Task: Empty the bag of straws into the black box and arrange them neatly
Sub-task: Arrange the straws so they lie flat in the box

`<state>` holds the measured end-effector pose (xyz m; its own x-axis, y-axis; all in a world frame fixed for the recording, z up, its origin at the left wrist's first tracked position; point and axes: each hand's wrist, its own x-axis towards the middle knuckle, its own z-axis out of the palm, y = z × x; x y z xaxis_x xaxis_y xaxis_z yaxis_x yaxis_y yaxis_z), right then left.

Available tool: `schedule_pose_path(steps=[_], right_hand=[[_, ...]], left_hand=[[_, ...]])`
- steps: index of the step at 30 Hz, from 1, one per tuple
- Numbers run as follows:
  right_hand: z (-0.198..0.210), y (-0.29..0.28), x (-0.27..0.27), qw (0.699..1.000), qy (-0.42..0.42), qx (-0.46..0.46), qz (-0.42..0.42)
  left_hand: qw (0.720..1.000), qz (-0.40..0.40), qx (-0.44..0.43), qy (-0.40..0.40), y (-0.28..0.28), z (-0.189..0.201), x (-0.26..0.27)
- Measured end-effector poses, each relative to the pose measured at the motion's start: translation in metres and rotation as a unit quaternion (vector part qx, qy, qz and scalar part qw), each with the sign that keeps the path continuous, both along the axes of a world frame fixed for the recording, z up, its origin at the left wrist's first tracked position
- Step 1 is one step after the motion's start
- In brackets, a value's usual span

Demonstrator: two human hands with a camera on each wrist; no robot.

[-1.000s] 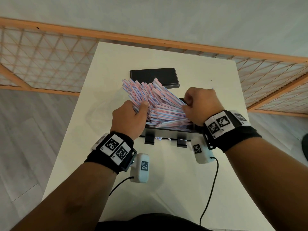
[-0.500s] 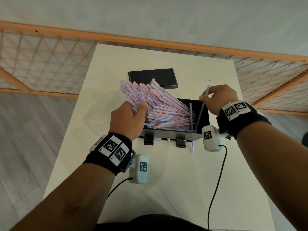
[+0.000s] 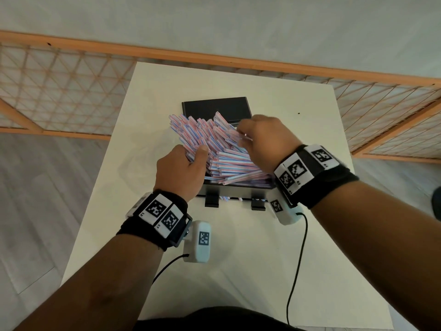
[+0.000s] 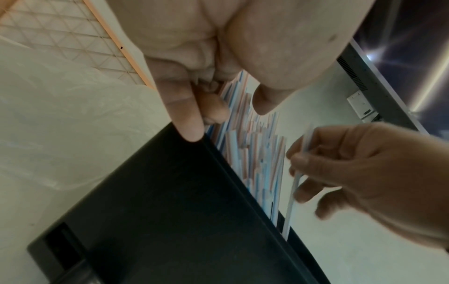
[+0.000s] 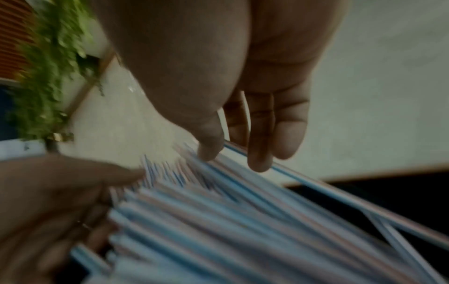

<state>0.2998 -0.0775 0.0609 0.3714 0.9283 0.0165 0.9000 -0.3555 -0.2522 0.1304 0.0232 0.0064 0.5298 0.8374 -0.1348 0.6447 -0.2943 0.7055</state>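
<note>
Over the black box point(image 3: 238, 191), both hands' fingers point(image 4: 297, 153) curl around straws point(image 3: 214, 142).

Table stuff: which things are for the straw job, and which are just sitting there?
For the job:
- striped pink-and-blue plastic straws, heaped slanting
- open black plastic box holding them
- left hand, gripping the bundle
- right hand, pinching one straw

Just lying about:
- flat black rectangular lid behind the box
- crumpled clear plastic bag, left of the box
- white table

The striped straws point(image 3: 229, 161) look like smooth thin plastic, the black box point(image 4: 170, 211) matt plastic, the lid point(image 3: 216, 108) glossy, the table point(image 3: 238, 259) smooth and matt.
</note>
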Motion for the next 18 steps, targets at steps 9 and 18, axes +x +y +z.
schedule_pose_path(steps=[9,18], right_hand=[[-0.023,-0.024,0.037,0.951,-0.063,-0.22,-0.209],[-0.044,-0.011,0.029,0.94,0.026,-0.238,-0.245]], left_hand=[[1.0,0.008,-0.001,-0.01,-0.002,0.001,-0.001],[1.0,0.014,-0.009,-0.011,-0.002,0.001,0.0]])
